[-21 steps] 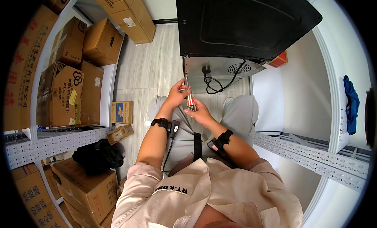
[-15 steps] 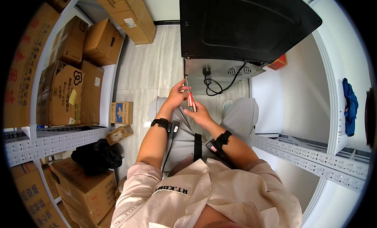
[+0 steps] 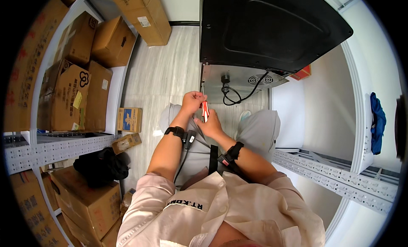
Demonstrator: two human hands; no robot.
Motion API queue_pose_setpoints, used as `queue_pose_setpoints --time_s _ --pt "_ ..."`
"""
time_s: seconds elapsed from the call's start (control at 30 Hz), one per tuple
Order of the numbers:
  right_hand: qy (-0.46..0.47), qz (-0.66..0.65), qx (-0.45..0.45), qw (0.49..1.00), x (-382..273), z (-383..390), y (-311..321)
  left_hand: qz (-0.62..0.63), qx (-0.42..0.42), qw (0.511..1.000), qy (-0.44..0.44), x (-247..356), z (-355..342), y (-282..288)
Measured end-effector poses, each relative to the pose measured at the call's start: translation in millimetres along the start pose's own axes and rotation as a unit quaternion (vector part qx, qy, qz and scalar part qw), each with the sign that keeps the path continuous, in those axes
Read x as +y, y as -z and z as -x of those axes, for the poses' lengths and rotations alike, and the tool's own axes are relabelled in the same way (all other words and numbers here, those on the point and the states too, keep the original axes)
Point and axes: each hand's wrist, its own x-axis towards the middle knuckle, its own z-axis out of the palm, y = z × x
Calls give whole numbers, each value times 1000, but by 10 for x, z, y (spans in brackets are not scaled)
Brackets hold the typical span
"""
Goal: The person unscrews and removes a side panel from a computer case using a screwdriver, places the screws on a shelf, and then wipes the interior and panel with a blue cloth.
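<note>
A screwdriver with a red and white handle points away from me, its thin shaft reaching the left edge of a metal rear panel. My right hand is closed round the lower part of the handle. Further up, my left hand pinches the tool where shaft and handle meet. The tip is small against the panel edge, and I cannot make out a screw there. The panel belongs to a large black-topped appliance. A black power cord loops from it, right of my hands.
Shelving with cardboard boxes lines the left side. A small box stands on the floor beside it. Another metal rack is at the right, with a blue cloth hanging there. A tall carton stands at the far left.
My right hand has shifted its grip on the screwdriver handle, its fingers now more wrapped round it. The left fingers have drawn in closer on the shaft. The view has tilted slightly.
</note>
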Motion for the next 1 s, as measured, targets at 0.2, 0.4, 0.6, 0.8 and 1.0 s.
queue_pose_setpoints --time_s 0.2,0.4,0.6,0.8,1.0 --pt "-173 -453 -211 848 -2 -5 287 41 14 999 14 -13 -24 -14" --pt "-145 -505 -275 805 156 -29 410 90 -21 995 22 22 -8 -31" --pt "-109 -328 -148 927 66 -44 277 42 -13 999 -4 -3 24 -57" --pt "-54 -203 -92 973 158 -88 63 7 -17 1000 7 43 33 -29" --pt "-127 -452 -223 854 137 -64 273 74 -16 997 27 -37 -61 -3"
